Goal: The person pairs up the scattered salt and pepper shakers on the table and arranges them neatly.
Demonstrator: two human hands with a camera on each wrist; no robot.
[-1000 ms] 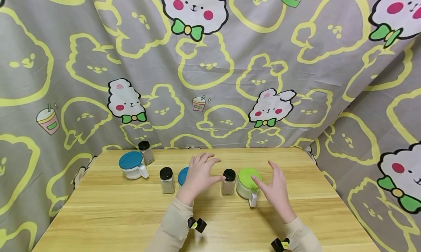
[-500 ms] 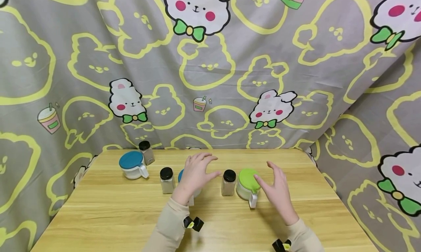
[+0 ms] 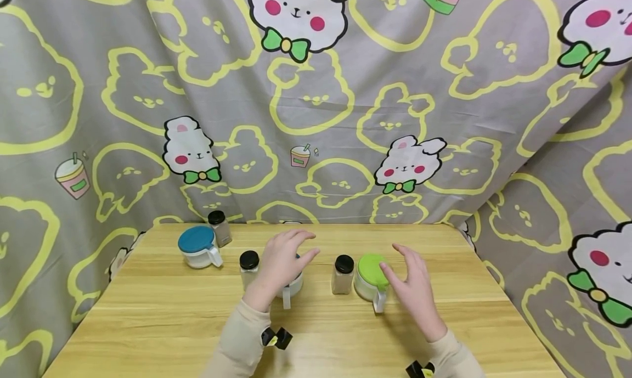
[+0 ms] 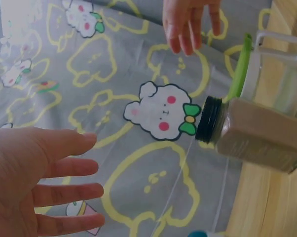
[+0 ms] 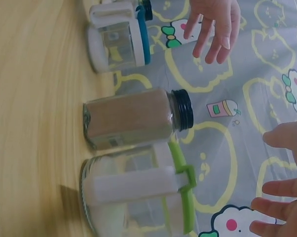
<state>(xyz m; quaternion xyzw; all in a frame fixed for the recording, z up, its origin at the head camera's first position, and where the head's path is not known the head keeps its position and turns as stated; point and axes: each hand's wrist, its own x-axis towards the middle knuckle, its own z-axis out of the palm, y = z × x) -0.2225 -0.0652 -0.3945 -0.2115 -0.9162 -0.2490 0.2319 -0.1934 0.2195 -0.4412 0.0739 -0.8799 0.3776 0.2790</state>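
Probably stiff, fairly weighty, breakable and smooth enough to slip: best to take the green-lidded jar (image 3: 372,268), low and right of centre in the frame, by the white handle (image 3: 379,301). Holds nothing with the right hand (image 3: 417,290), spread just right of that jar. Farther left, past a black-capped bottle (image 3: 343,279), holds nothing with the left hand (image 3: 278,261), likewise spread.

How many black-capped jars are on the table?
3: the back jar, beside the far blue pot; the middle jar, partly behind the left hand; the right jar, just left of the green pot. No others show.
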